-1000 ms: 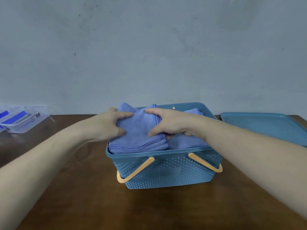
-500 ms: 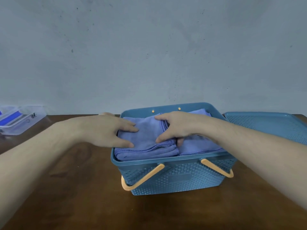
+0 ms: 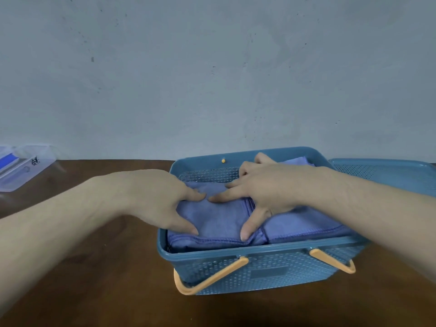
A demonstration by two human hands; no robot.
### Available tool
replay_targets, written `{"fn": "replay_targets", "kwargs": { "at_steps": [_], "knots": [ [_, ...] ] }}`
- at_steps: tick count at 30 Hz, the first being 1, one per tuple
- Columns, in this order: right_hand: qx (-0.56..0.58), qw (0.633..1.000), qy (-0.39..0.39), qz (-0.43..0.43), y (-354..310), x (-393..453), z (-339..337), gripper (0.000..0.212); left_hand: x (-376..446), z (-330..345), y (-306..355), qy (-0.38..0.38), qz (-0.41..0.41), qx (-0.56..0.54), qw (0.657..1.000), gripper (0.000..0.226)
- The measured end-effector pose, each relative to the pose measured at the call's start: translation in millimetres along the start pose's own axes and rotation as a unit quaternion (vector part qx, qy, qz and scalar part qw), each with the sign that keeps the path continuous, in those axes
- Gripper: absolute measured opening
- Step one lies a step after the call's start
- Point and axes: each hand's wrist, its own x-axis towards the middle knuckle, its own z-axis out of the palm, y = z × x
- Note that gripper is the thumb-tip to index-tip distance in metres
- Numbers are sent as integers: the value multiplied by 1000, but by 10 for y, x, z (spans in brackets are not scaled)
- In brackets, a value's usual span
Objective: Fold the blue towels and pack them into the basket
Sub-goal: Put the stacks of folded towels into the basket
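A blue perforated basket (image 3: 266, 272) with orange handles stands on the brown table. Inside lie two stacks of folded blue towels: a left stack (image 3: 219, 223) and a right stack (image 3: 304, 225). My left hand (image 3: 162, 197) lies flat on the left stack with its fingers spread and straight. My right hand (image 3: 266, 190) presses down on the seam between the stacks, thumb stretched toward the near rim and fingers touching the left stack. Neither hand grips the cloth. The towels sit at about rim height.
A blue perforated lid (image 3: 387, 173) lies on the table right behind the basket. A clear plastic box (image 3: 21, 166) with blue contents sits at the far left by the wall. Brown table top (image 3: 94, 291) spreads in front and to the left.
The left towel stack has sunk lower into the basket. Both hands went from holding its edges to pressing flat on top of it.
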Motion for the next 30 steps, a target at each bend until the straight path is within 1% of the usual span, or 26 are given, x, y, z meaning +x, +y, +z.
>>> {"fn": "replay_targets", "kwargs": {
  "at_steps": [2, 4, 8, 10, 12, 14, 16, 17, 19, 20, 21, 24, 28, 30],
  "knots": [
    [0, 1000, -3, -6, 31, 29, 39, 94, 21, -43, -46, -31, 13, -21, 999, 99],
    [-10, 1000, 0, -11, 38, 65, 83, 94, 42, -82, -13, -36, 24, -8, 999, 96],
    [-31, 999, 9, -22, -8, 109, 172, 95, 87, -30, 127, 10, 30, 39, 999, 66],
    [-51, 998, 9, -25, -30, 123, 188, 95, 122, 36, 188, 26, 16, 75, 997, 59],
    [-64, 998, -2, -28, -74, 146, 178, 89, 153, 64, 274, 17, 1, 102, 995, 57],
    [-67, 998, -9, -19, -101, 149, 184, 82, 177, 29, 326, -6, -10, 99, 995, 49],
    [-35, 999, -9, 1, -96, 89, 163, 83, 149, -81, 337, -20, -8, 76, 997, 43],
    [-7, 1000, -7, 9, -85, 30, 138, 85, 113, -150, 323, -26, -7, 55, 998, 48],
    [45, 999, 1, 22, -47, -93, 89, 87, 36, -282, 287, -33, -13, 25, 999, 68],
    [71, 997, 6, 27, -33, -176, 54, 87, -5, -348, 300, -23, -14, 17, 999, 75],
    [99, 994, 13, 32, -10, -267, 25, 86, -24, -390, 329, -6, -15, 3, 1000, 76],
    [149, 986, 65, 38, 59, -608, -36, 80, -28, -499, 506, 40, -7, -41, 998, 64],
    [197, 968, 130, 89, 249, -1188, 14, 71, 97, -672, 830, 92, -8, -58, 994, 62],
    [198, 962, 151, 112, 356, -1519, 105, 66, 216, -766, 1072, 112, 2, -76, 991, 54]
  ]
}}
